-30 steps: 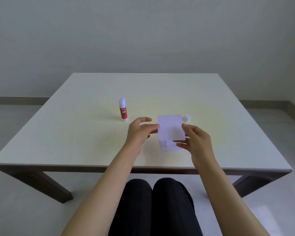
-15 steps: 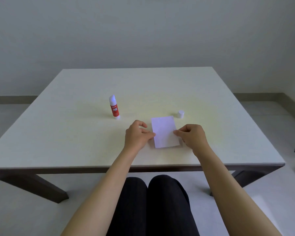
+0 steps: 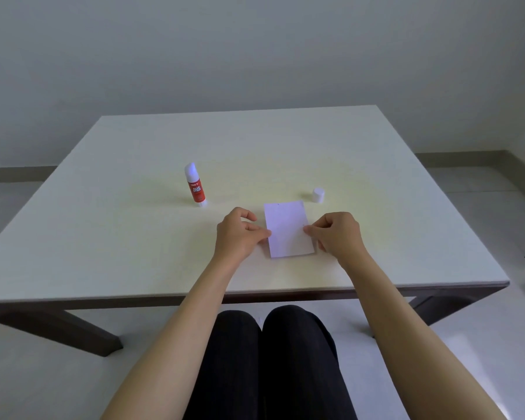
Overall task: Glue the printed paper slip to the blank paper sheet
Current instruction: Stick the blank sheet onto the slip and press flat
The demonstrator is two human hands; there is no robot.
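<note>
A white paper sheet (image 3: 288, 228) lies flat on the table, blank side up. A thin edge of a second paper shows along its lower right side, and no print can be seen. My left hand (image 3: 237, 234) has its curled fingertips on the sheet's left edge. My right hand (image 3: 337, 234) pinches the right edge at about the same height. An uncapped red glue stick (image 3: 195, 186) stands upright to the far left of the sheet.
The glue stick's white cap (image 3: 318, 195) sits just beyond the sheet's far right corner. The pale table (image 3: 119, 244) has its front edge close to my knees. A grey wall rises behind the table.
The sheet, held above a printed slip one second ago, now lies flat over it on the table. Both hands came down with it and stay at its edges.
</note>
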